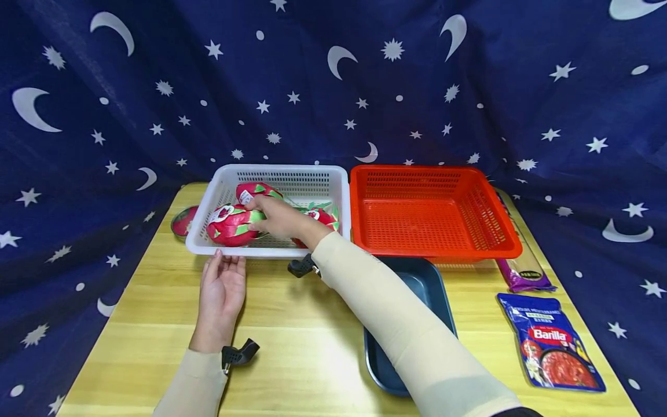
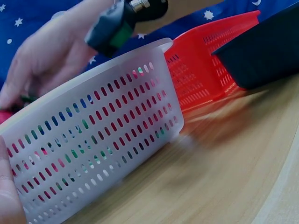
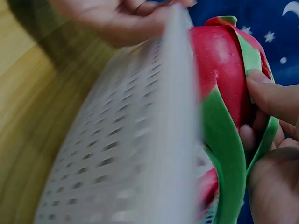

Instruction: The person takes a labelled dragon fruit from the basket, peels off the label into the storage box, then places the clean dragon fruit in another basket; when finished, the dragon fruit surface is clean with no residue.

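Dragon fruit (image 1: pixel 229 230), front left of the white basket (image 1: pixel 281 253), near its front wall. Count: three red-and-green fruits are sitting in the basket, this one, a second fruit (image 1: pixel 260 189) just behind it, and a third fruit (image 1: pixel 327 218) to the right, which the right wrist is partly hiding.

Looks: the front fruit is showing a plump, rounded, deep pink-red body with a soft sheen. Long green scales are curving along it, their edges lifting off the skin. A pale label with a round printed picture is sitting on its left upper side. The second fruit is also carrying a pale label.

Hands, two. The right hand (image 1: pixel 283 219) is reaching over the basket and gripping the front fruit, thumb and fingers bending about a green scale. The left hand (image 1: pixel 224 284) is lying palm up before the basket, fingers loosely extended and touching the front wall by the rim; it is grasping nothing.

Outward: one red basket (image 1: pixel 411 220) is standing to the right of the white one. One dark blue tray (image 1: pixel 424 284) is lying in front, the right sleeve (image 1: pixel 385 318) crossing it. One purple-ended packet (image 1: pixel 526 277) and one blue Barilla pouch (image 1: pixel 552 341) are lying at far right; one round reddish container (image 1: pixel 182 222) is showing partly at left. All are resting on one wooden worktop (image 1: pixel 297 347).
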